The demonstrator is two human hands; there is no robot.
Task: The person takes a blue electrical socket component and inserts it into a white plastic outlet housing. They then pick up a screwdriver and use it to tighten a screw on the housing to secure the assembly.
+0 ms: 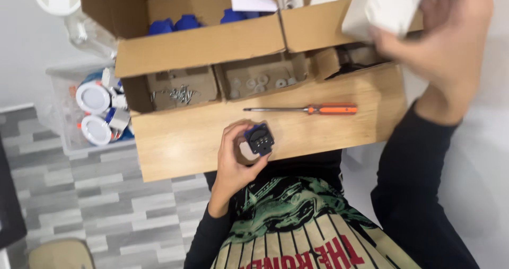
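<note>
Held in the left hand (237, 155) over the near edge of the wooden surface (175, 142): a small blue socket insert (259, 139), grip clenched around its sides, dark face turned up. Judged light, rigid plastic, a little slick; best taken by the outer edges, clear of the face. Left wrist bent, forearm rising from the lap. Raised high at the far right, the right hand (445, 41), blurred, grip closed on a white square box-like part (384, 6) above the cardboard boxes (212, 41). Probably hollow and light too. Lay untouched between both hands: an orange-handled screwdriver (302, 109).
</note>
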